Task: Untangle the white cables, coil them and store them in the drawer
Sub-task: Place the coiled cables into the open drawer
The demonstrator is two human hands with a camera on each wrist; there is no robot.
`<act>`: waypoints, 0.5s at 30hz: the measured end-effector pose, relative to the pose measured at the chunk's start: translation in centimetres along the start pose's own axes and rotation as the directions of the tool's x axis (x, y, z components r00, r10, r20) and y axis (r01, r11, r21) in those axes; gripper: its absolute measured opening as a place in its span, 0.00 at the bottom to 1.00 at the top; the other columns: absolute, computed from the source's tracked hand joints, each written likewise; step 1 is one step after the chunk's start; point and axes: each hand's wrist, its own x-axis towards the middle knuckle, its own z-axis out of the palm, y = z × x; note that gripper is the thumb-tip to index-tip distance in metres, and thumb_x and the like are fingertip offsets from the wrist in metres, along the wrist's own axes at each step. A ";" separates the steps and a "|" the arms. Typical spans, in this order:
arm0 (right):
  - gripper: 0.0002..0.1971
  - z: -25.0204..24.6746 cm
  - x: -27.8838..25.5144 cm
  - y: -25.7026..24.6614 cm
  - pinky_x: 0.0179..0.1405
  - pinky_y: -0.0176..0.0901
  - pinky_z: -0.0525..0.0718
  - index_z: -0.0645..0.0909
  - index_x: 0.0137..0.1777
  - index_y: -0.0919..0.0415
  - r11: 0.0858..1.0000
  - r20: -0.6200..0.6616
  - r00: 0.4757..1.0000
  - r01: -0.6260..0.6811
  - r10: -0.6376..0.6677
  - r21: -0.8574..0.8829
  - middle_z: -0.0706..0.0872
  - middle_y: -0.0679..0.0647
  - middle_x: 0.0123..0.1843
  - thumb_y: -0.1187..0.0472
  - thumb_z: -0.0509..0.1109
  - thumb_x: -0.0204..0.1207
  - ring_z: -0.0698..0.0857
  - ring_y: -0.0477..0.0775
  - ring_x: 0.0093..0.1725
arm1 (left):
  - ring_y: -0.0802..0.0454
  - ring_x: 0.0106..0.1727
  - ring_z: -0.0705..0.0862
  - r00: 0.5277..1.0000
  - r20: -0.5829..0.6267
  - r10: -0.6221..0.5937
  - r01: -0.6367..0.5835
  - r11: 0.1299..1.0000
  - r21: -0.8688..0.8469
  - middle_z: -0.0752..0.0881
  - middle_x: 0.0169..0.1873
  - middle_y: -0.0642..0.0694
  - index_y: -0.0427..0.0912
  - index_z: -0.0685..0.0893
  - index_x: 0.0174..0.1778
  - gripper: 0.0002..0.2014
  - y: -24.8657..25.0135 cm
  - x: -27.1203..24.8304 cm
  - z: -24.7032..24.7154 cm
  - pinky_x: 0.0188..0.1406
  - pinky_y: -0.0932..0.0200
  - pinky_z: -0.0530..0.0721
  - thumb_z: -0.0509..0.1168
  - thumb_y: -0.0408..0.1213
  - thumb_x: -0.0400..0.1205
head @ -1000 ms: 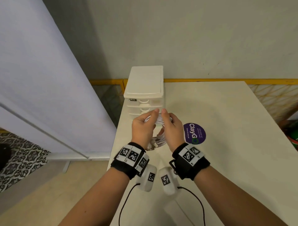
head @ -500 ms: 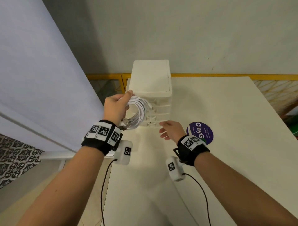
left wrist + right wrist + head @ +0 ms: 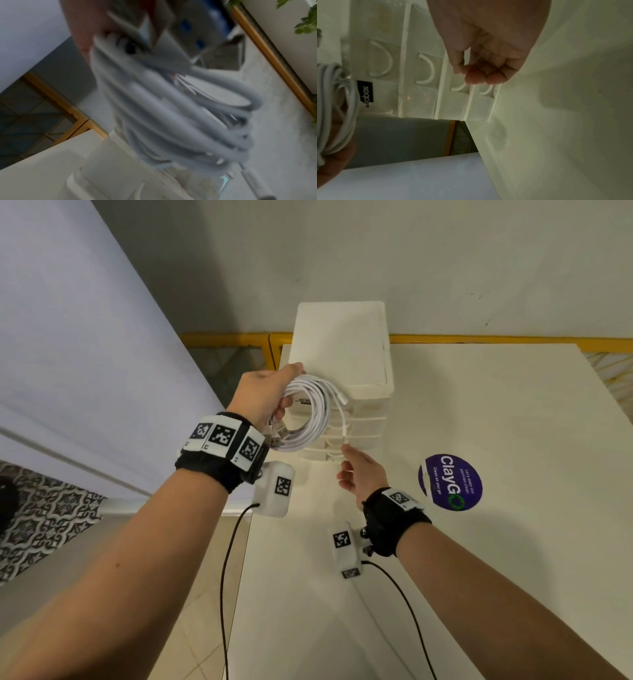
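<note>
Cream tabletop point(image 3: 479, 542) against a plain grey-white wall, and the landmark for everything is the little white drawer unit point(image 3: 342, 350) standing at the table's back left corner. We've got the white cables point(image 3: 308, 412) already wound into one coil, hanging in front of the unit's upper drawers, with our left hand point(image 3: 263, 395) curled round the top of the loops and a plug end or two dangling off the near side of the coil. The left wrist view is mostly blur, just the bundle of loops point(image 3: 171, 115) filling it. Our right hand point(image 3: 363, 474) is down at the front of the unit, low, with loosely bent fingers point(image 3: 476, 77) reaching at the half-round handles of the bottom drawers point(image 3: 458, 88). They hold nothing yet as far as we can tell, and whether a fingertip actually touches a handle is hard to say. So untangling and coiling look done, and we're on the storing bit, specifically getting a drawer open, since every drawer front looks flush right now. Next move probably wants a finger hooked under one handle and a straight pull toward us, maybe steadying the unit since it looks light, then lowering the coil in flat so the loops don't spring apart. Purple round sticker point(image 3: 450, 482) sits on the table off to the right of the unit, not in the way
</note>
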 end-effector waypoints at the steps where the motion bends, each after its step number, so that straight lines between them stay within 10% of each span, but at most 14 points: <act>1: 0.07 0.1 0.1 0.2 0.29 0.41 0.78 0.81 0.41 0.56 1.000 -0.002 1.000 -0.010 0.010 0.006 0.77 0.51 0.28 0.53 0.73 0.72 0.75 0.50 0.25 | 0.55 0.16 0.67 1.000 0.000 -0.004 0.004 1.000 0.000 0.73 0.15 0.52 0.35 0.87 0.56 0.23 0.0 0.0 0.0 0.19 0.62 0.67 0.66 0.52 0.79; 15: 0.09 0.0 -0.4 0.9 0.24 0.39 0.76 0.83 0.35 0.60 0.939 -0.032 0.982 0.170 -0.188 -0.299 0.78 0.53 0.25 0.55 0.72 0.70 0.74 0.50 0.21 | 0.54 0.15 0.67 1.000 -0.020 -0.010 0.010 1.000 -0.007 0.74 0.18 0.48 0.38 0.88 0.49 0.17 0.1 -0.4 0.2 0.16 0.64 0.66 0.67 0.49 0.78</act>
